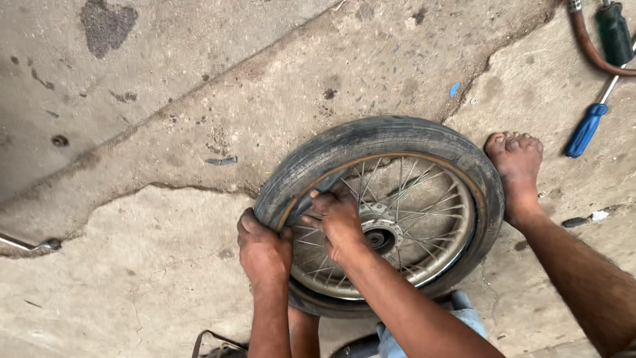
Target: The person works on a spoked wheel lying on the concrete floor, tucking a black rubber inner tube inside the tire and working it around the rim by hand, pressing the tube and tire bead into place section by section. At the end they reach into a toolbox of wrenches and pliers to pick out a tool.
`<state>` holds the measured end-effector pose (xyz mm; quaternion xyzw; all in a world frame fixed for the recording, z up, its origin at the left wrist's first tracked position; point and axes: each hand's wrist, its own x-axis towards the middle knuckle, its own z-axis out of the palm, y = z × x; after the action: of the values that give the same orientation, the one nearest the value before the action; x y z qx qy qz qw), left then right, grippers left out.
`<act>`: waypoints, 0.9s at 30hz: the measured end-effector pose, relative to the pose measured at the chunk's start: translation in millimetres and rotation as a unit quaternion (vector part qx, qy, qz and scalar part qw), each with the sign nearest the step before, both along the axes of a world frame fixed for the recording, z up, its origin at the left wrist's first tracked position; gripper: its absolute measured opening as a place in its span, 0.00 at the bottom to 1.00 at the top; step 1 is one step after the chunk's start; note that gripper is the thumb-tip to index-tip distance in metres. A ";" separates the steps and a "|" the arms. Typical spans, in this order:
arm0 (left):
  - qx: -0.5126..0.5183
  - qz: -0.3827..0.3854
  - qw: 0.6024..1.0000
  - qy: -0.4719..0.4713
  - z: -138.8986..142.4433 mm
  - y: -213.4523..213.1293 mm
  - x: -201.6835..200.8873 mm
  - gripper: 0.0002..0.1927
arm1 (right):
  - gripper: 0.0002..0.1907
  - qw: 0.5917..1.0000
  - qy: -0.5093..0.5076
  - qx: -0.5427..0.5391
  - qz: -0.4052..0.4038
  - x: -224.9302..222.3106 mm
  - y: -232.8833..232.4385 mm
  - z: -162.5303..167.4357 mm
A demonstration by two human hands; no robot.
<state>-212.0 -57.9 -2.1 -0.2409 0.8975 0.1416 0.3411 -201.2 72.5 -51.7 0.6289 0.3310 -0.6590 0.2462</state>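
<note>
Fingers of the left hand (pixel 264 250) are curled shut over the near-left edge of the worn black rubber tyre (pixel 371 136), thumb on top and knuckles toward the camera, clamping the sidewall where it meets the rim. Just beside it, the right hand (pixel 339 222) has its fingers (pixel 322 199) bent and tucked between the tyre's lifted bead and the rusty spoked metal wheel rim (pixel 457 248), gripping the rubber there. Both forearms rise from the bottom of the head view, the right one crossing over the lower part of the wheel.

That wheel lies flat on the cracked, stained concrete floor (pixel 165 119), near the middle of the frame, its grey hub (pixel 381 237) and thin spokes exposed. A bare foot (pixel 517 166) presses against the tyre's right side. Well apart, at the upper right, lie a blue-handled screwdriver (pixel 586 129), a green-handled tool (pixel 615 33) and a brown hose (pixel 589 46).
</note>
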 end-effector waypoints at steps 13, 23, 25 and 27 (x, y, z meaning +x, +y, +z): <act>0.063 -0.065 0.992 0.085 7.2 6.9 4.5 0.48 | 0.05 0.952 0.138 -0.158 -0.222 13.0 16.6 8.8; 0.041 -0.058 0.993 0.091 -5.3 13.7 -5.2 0.48 | 0.14 0.867 0.249 -0.379 -0.208 -6.5 44.8 -13.2; 0.017 -0.042 0.998 0.042 -8.1 13.0 -11.8 0.46 | 0.11 0.855 0.255 -0.404 -0.202 -7.3 50.8 -22.9; -0.003 -0.022 1.000 0.018 -12.5 12.1 -17.7 0.45 | 0.08 0.857 0.233 -0.416 -0.192 -8.4 57.3 -27.3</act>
<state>-229.7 -45.8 -14.7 -0.2199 0.9090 0.1352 0.3273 -209.6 129.8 -79.1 0.3467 -0.0541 -0.8970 0.2689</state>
